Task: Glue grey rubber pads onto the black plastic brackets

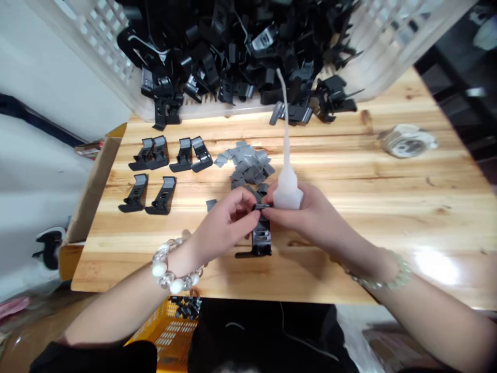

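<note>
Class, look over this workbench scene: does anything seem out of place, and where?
One grey pad lies by itself on the wooden table, just beyond the left hand and apart from the pile of grey pads. It looks stray because the others are heaped together.

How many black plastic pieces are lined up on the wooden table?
6: four pieces in the back row, two pieces in the front row, all beyond the left hand.
</note>
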The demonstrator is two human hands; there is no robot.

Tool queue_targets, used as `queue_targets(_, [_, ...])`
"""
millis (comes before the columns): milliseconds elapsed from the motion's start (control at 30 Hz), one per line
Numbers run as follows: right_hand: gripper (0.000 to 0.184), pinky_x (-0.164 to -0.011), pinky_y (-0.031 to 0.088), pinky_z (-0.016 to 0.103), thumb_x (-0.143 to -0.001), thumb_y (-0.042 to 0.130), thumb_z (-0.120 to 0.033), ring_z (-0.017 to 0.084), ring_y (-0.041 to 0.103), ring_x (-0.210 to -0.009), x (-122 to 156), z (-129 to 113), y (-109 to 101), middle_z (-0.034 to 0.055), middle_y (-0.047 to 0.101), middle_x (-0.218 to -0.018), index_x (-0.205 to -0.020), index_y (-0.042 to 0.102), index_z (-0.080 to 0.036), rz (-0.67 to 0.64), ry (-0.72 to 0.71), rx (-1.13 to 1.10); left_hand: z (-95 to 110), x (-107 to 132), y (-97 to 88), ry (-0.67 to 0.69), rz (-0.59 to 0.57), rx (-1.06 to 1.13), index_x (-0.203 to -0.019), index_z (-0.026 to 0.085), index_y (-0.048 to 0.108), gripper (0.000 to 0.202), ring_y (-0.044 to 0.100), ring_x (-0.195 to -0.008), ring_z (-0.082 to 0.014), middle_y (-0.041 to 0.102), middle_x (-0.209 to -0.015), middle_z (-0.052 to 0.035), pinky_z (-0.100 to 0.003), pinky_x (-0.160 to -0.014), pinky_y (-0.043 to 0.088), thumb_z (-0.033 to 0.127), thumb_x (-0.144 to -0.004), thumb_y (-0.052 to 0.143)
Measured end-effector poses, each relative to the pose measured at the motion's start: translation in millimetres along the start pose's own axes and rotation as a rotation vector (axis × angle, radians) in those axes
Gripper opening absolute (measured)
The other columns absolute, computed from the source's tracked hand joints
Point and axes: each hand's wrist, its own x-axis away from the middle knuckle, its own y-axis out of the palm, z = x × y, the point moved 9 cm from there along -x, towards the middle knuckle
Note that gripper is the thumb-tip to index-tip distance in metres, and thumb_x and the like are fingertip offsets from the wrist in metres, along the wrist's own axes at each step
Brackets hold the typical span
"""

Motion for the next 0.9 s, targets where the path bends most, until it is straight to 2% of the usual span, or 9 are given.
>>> queue_targets(200, [0.023,-0.057,0.042,0.027,-0.069,0.076,-0.026,0.013,0.052,-0.067,2,8,1,0.0004,0.057,-0.075,-0.079,0.056,-0.020,0.008,0.084,-0.047,-4,2,-3.6,-0.013,0.027,0.046,-0.084,0.021,0.047,0.015,0.047,-0.055,-0.0073,0.052,-0.066,0.0054,-0.018,-0.049,0.035,0.030,-0.087,0.060])
queue_targets(367, [0.026,-0.044,0.031,0.025,-0.070,0.077,-0.030,0.009,0.042,-0.052,3,13,2,-0.0025,0.051,-0.064,-0.080,0.055,-0.021,-0.005,0.144,-0.068,-7,1,-5.2,-0.048,0.051,0.136,-0.083,0.021,0.047,0.017,0.044,-0.050,-0.0066,0.050,-0.061,0.0065,-0.017,-0.046,0.031,0.031,-0.085,0.062])
queue_targets(533, [0.023,-0.044,0.030,0.025,-0.068,0.076,-0.023,0.009,0.042,-0.051,3,15,5,-0.0031,0.050,-0.061,-0.079,0.056,-0.021,-0.022,0.168,-0.073,-6,1,-2.3,-0.041,0.027,0.153,-0.076,0.020,0.046,0.020,0.055,-0.052,-0.0072,0.057,-0.061,0.0065,-0.017,-0.045,0.037,0.024,-0.082,0.064])
queue_targets(900, [0.024,-0.045,0.028,0.026,-0.063,0.075,-0.022,0.010,0.041,-0.050,5,22,9,-0.0039,0.047,-0.059,-0.074,0.053,-0.021,-0.034,0.233,-0.161,-12,2,3.5,-0.094,-0.024,0.263,-0.074,0.020,0.047,0.019,0.056,-0.050,-0.0073,0.059,-0.057,0.0075,-0.016,-0.042,0.035,0.019,-0.080,0.065])
